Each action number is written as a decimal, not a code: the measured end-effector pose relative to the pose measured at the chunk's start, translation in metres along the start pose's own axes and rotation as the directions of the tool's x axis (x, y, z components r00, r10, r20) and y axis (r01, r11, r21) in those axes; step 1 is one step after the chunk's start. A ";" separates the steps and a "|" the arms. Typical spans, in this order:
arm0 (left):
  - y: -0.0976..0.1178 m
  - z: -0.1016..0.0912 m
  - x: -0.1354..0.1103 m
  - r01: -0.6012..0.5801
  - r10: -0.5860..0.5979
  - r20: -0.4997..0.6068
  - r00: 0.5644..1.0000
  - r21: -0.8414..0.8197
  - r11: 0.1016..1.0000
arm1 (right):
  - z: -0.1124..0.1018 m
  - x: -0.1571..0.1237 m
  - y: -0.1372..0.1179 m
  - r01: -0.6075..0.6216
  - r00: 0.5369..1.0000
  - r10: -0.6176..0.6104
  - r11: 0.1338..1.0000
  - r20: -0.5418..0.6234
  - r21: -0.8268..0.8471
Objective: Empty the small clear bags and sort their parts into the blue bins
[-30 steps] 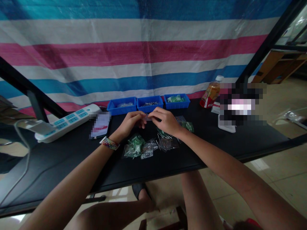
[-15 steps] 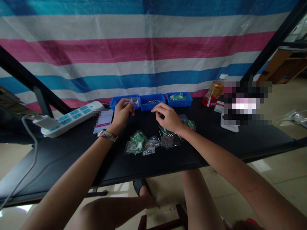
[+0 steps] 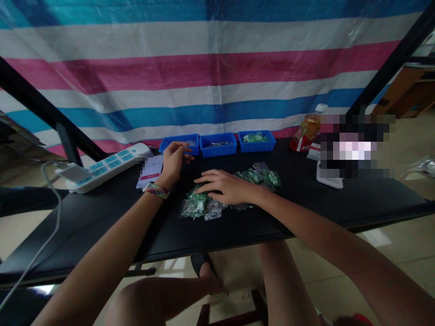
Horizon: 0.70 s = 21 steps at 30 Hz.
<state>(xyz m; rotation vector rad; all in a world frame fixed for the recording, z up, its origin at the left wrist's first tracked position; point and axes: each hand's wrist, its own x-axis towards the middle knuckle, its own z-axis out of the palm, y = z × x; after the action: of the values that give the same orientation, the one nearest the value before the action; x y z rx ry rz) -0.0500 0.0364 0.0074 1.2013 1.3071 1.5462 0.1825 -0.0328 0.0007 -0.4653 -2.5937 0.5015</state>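
"Where's the left hand (image 3: 173, 162) from where you're standing?"

"Right at the left blue bin (image 3: 195, 150), just by its near edge. Fingers loosely curled; I can't tell whether that grip has anything in it."

"And the right hand (image 3: 226, 186)?"

"Palm down, fingers spread apart, over the green packets (image 3: 193, 207) on the black tabletop (image 3: 294, 176). That grip isn't closed on anything. Whether the fingertips touch the plastic, I can't say from here."

"Anything beside that pile?"

"Some clear packets (image 3: 213, 212) tight against it, partly under the hand. More green packets lie beyond the right wrist, near (image 3: 273, 177) the forearm."

"What's in the other bins?"

"Thin metal pieces in the middle bin (image 3: 219, 151), green and whitish stuff in the right bin (image 3: 257, 147). All three stand in a row below the striped sheet (image 3: 217, 68). There's a phone (image 3: 150, 172) left of the left wrist, too."
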 end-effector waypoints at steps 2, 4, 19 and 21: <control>0.000 0.001 -0.001 -0.015 0.015 0.012 1.000 0.010 1.000 | 0.002 -0.001 0.001 -0.015 1.000 0.015 0.998 0.001 -0.066; 0.000 0.000 -0.002 -0.027 0.027 0.020 0.999 0.022 0.999 | 0.002 -0.002 0.004 -0.045 0.999 0.040 0.991 -0.037 -0.124; 0.005 0.008 -0.015 -0.199 0.166 0.231 0.959 0.129 0.971 | -0.014 -0.006 0.027 -0.146 0.989 0.125 0.884 -0.078 -0.444; 0.008 0.010 -0.019 -0.226 0.176 0.295 0.939 0.146 0.963 | -0.016 -0.006 0.027 -0.152 0.988 0.131 0.875 -0.078 -0.460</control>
<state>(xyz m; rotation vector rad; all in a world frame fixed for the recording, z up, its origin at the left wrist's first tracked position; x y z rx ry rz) -0.0355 0.0196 0.0116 1.6478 1.1809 1.3555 0.2019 -0.0076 0.0006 -0.8184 -2.6383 -0.1018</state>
